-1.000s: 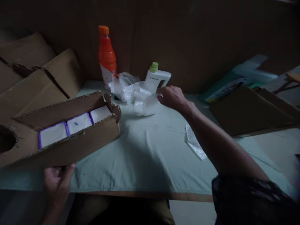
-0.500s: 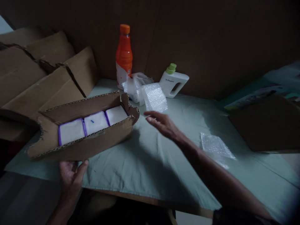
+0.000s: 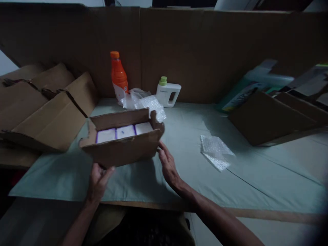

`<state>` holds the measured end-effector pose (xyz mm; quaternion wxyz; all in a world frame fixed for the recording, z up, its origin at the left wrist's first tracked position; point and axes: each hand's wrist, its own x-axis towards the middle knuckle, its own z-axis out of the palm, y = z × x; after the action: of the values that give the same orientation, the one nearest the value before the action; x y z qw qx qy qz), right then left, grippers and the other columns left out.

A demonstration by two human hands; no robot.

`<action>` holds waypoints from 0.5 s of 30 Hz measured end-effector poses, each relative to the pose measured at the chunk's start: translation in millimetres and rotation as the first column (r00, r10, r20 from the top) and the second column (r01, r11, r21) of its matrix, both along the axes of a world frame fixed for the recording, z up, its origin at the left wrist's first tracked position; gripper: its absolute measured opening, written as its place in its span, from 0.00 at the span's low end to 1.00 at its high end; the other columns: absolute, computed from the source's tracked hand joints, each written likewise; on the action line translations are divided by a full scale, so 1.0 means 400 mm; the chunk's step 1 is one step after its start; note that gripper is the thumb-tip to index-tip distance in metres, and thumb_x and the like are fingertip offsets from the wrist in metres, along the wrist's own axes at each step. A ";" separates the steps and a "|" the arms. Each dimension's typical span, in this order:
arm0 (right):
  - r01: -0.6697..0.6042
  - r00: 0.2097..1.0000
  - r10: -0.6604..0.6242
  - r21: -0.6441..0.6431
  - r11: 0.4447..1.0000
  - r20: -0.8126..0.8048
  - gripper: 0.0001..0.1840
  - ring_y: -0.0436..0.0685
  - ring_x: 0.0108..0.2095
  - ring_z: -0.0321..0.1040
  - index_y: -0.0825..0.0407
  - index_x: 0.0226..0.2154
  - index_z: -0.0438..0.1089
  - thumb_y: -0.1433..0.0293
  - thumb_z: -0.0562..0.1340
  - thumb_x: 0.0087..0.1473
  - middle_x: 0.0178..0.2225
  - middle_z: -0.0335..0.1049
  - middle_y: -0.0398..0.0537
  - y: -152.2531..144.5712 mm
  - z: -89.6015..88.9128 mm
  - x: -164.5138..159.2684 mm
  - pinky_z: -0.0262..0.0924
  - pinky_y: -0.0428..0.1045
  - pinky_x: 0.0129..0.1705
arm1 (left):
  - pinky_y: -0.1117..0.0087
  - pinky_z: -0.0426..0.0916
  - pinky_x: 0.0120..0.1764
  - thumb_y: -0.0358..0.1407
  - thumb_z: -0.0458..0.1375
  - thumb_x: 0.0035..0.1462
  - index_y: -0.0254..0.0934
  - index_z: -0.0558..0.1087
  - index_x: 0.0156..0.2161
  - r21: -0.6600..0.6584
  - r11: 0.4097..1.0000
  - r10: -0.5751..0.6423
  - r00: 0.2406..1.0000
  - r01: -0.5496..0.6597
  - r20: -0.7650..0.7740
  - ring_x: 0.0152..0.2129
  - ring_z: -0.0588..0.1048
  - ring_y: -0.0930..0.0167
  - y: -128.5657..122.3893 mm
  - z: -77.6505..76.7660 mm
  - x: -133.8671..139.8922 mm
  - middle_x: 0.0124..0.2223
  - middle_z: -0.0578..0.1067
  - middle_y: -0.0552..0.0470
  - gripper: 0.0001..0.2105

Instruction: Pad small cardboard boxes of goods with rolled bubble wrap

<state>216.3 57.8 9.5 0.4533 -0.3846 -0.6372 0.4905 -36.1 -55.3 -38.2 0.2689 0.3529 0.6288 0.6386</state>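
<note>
An open cardboard box [image 3: 123, 150] is tilted toward me above the cloth, with three white blocks [image 3: 125, 131] edged in purple lined up inside. My left hand [image 3: 98, 179] grips its bottom front edge, thumb in front and the other fingers partly hidden underneath. At the box's right end, my right hand [image 3: 167, 164] has its fingers against the cardboard side, and some fingertips are hidden behind it.
Behind the box stand an orange bottle [image 3: 119, 77], a crumpled clear plastic bag [image 3: 134, 97], bubble wrap [image 3: 155, 106] and a white jug [image 3: 166, 94]. More bubble wrap [image 3: 216, 150] lies on the green cloth [image 3: 184, 136]. Cardboard boxes [image 3: 51, 119] stand left; another box [image 3: 271, 119] holds bottles at right.
My right hand has come down from near the bubble wrap to the box's right end. The box, in my left hand, has turned straighter toward me. The camera view has shifted.
</note>
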 end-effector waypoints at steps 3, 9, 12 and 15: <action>0.186 0.983 -0.186 0.003 0.983 -0.012 0.33 0.66 0.67 0.60 0.45 0.66 0.65 0.47 0.53 0.67 0.68 0.62 0.51 -0.012 -0.036 0.109 0.52 0.67 0.70 | 0.54 0.64 0.63 0.43 0.68 0.52 0.39 0.66 0.59 0.047 0.973 -0.227 0.974 0.226 0.012 0.58 0.72 0.56 0.092 0.023 0.090 0.57 0.75 0.45 0.31; 0.257 0.966 -0.258 0.049 0.965 0.027 0.34 0.67 0.68 0.58 0.44 0.66 0.63 0.46 0.55 0.65 0.68 0.62 0.51 0.028 -0.056 0.214 0.52 0.68 0.70 | 0.50 0.58 0.67 0.42 0.65 0.52 0.40 0.59 0.67 0.096 0.911 -0.397 0.916 0.401 -0.057 0.64 0.66 0.54 0.216 0.035 0.165 0.64 0.69 0.41 0.38; 0.146 0.987 -0.149 0.054 0.988 0.061 0.33 0.66 0.64 0.62 0.45 0.66 0.63 0.48 0.58 0.64 0.65 0.65 0.52 0.052 -0.037 0.225 0.58 0.66 0.67 | 0.48 0.58 0.67 0.43 0.66 0.52 0.39 0.60 0.66 0.051 0.907 -0.412 0.907 0.417 -0.093 0.64 0.66 0.53 0.218 0.038 0.153 0.62 0.70 0.40 0.37; 0.049 0.995 -0.053 0.046 0.998 0.084 0.33 0.67 0.60 0.67 0.47 0.63 0.65 0.47 0.60 0.63 0.60 0.70 0.54 0.071 -0.020 0.224 0.63 0.66 0.62 | 0.48 0.60 0.66 0.43 0.66 0.53 0.38 0.62 0.64 0.033 0.906 -0.415 0.901 0.422 -0.126 0.62 0.68 0.53 0.213 0.049 0.139 0.60 0.72 0.40 0.35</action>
<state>305.9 86.4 1.4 0.4463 -0.4111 -0.6567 0.4478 19.5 29.9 -18.7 0.3520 0.5240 0.5336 0.5629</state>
